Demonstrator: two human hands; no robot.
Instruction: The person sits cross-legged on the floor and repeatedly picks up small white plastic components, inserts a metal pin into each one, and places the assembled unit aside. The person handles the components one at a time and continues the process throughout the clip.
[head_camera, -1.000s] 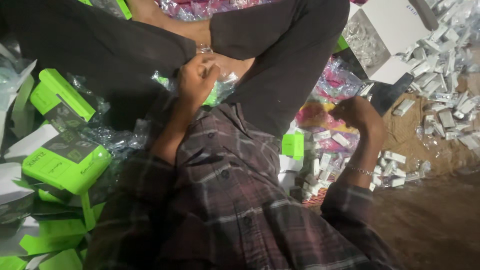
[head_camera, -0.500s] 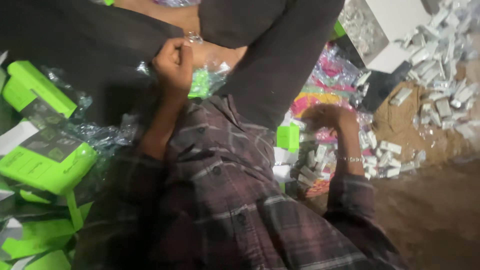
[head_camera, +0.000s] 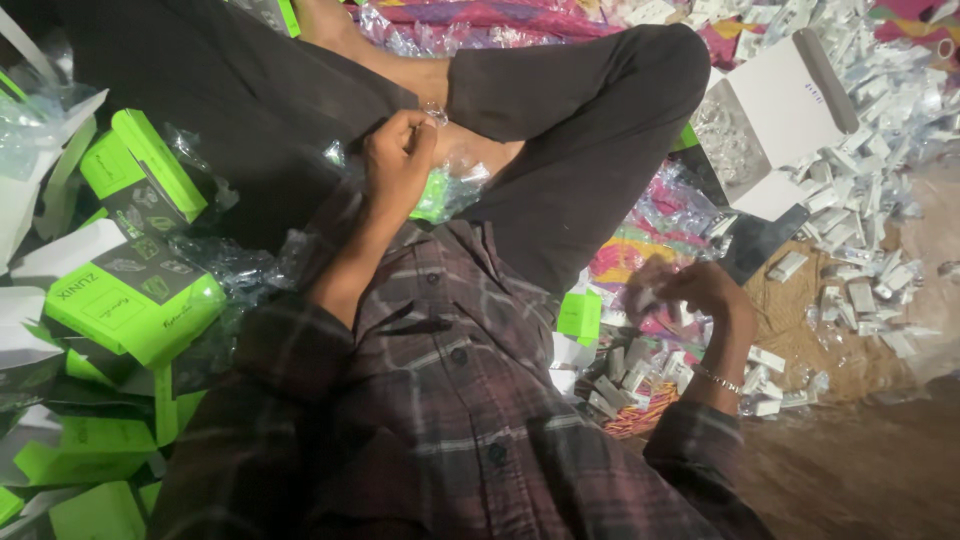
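I sit cross-legged in black trousers and a dark plaid shirt. My left hand (head_camera: 398, 158) is raised over my lap, fingers pinched on a clear plastic wrapper (head_camera: 434, 112) near my bare ankle. A green packet in crinkled plastic (head_camera: 436, 195) lies in my lap just under that hand. My right hand (head_camera: 688, 290) hovers low over a heap of small white pieces (head_camera: 620, 375) beside my knee. Its fingers are curled and blurred, so whether it grips anything is unclear. A thin bracelet circles that wrist.
Bright green cartons (head_camera: 135, 300) and flattened green and white card are stacked at my left among clear plastic. An open white box (head_camera: 775, 105) lies at the upper right, with many more small white pieces (head_camera: 870, 200) scattered past it. Colourful cloth (head_camera: 650, 235) covers the floor.
My left hand has lifted from my lap toward my ankle with the wrapper. My right hand has drawn in from the far pile to the heap beside my knee.
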